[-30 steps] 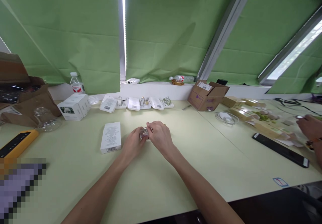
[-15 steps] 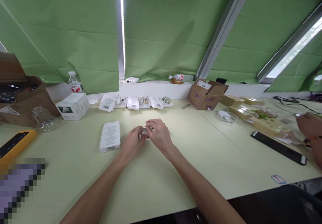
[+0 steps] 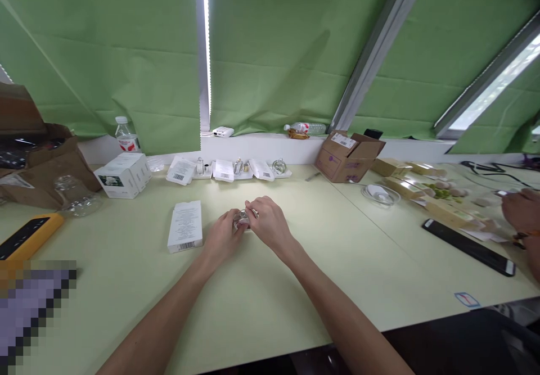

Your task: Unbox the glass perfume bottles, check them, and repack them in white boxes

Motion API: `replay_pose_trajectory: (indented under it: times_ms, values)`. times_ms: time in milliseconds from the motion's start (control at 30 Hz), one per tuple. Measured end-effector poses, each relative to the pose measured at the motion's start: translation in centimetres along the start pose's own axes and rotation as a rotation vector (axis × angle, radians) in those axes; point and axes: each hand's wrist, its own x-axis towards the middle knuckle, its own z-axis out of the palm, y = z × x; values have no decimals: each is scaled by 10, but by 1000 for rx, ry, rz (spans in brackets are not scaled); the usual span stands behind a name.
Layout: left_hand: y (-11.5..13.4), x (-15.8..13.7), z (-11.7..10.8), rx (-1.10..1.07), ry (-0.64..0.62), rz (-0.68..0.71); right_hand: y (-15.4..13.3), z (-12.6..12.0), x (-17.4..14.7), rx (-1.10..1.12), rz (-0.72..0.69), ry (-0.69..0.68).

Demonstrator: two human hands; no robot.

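Observation:
A small clear glass bottle (image 3: 241,218), probably a perfume bottle, is held low over the table between my two hands. My left hand (image 3: 224,231) is closed around its left side. The fingers of my right hand (image 3: 267,217) are pinched at its upper right part, and they hide the bottle's top. Left of my hands lies a white printed carton (image 3: 185,226) with a barcode. Along the back are several small white cartons, among them an opened carton (image 3: 223,170), with glass bottles such as a round bottle (image 3: 279,166) beside them.
White boxes (image 3: 122,177), a clear plastic jar (image 3: 76,198) and a yellow device (image 3: 31,234) stand left. A cardboard box (image 3: 348,158), a coiled white cable (image 3: 379,194) and a black phone-like bar (image 3: 468,247) are right. Another person's hand (image 3: 521,212) is at far right.
The view has shifted slightly. My hands stay on the glass bottle in nearly the same spot, with the right fingers turned a little at its top.

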Motion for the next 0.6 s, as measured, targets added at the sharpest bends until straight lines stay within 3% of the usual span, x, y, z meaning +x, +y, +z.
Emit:
replay_pose_trajectory:
  times_ms: [600]
  values:
    - [0,0,0,24,-1,12,-4,-4,4,-88,-62,-55]
